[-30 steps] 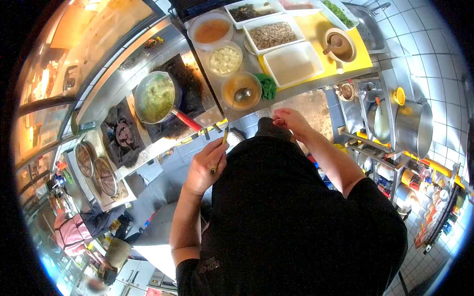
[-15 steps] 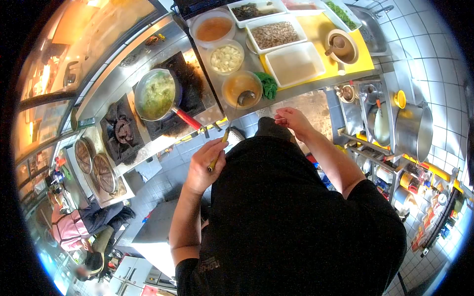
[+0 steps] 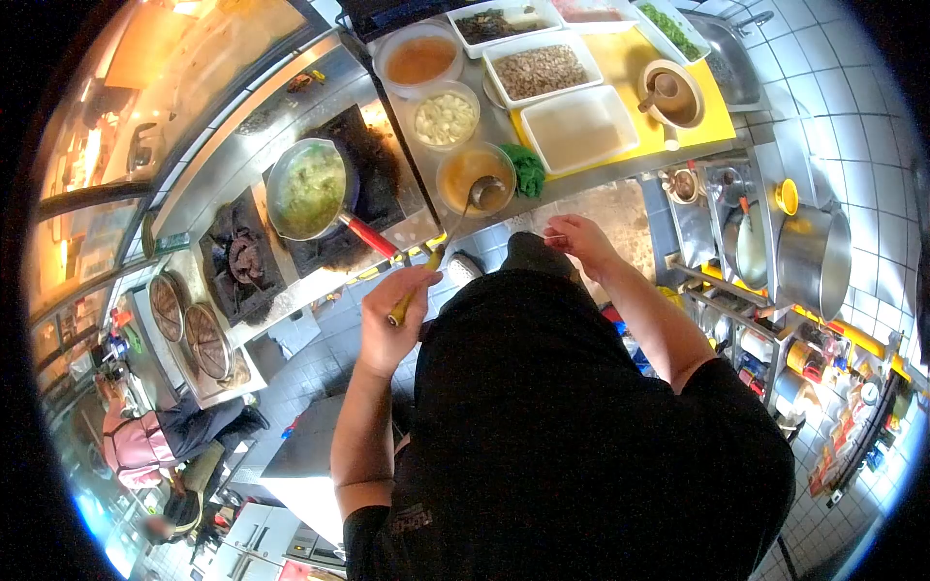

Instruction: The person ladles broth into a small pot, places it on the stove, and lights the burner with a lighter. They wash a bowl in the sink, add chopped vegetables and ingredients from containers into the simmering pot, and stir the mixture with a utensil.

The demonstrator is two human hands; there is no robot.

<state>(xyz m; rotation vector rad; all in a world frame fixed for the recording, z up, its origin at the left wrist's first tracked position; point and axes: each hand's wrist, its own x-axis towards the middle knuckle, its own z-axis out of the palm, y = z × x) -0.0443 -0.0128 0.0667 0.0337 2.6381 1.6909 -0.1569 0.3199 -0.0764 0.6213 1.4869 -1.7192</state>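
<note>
My left hand point(image 3: 392, 305) is wrapped around the wooden-ended handle of a long ladle point(image 3: 487, 193). The ladle's metal cup is over a plastic bowl of orange-brown liquid point(image 3: 453, 184) near the counter's front edge. My right hand point(image 3: 581, 244) hovers in front of the counter, its fingers curled together; whatever is between them is too small to make out. On the burner to the left, a pan point(image 3: 291, 225) with a red handle contains greenish food in liquid. A dark green cloth or leafy bunch point(image 3: 526, 170) lies beside the bowl.
The counter holds a bowl of pale cloves point(image 3: 446, 118), a tub of orange liquid point(image 3: 422, 56), a tray of brown chopped food point(image 3: 539, 70), a white tray point(image 3: 579, 130) and a mortar point(image 3: 668, 94). A large steel pot point(image 3: 814, 259) stands right. Another person point(image 3: 145, 447) is at lower left.
My left hand has moved slightly up and left, tilting the ladle handle. The ladle's cup has shifted a little to the right over the bowl. My right hand has barely moved.
</note>
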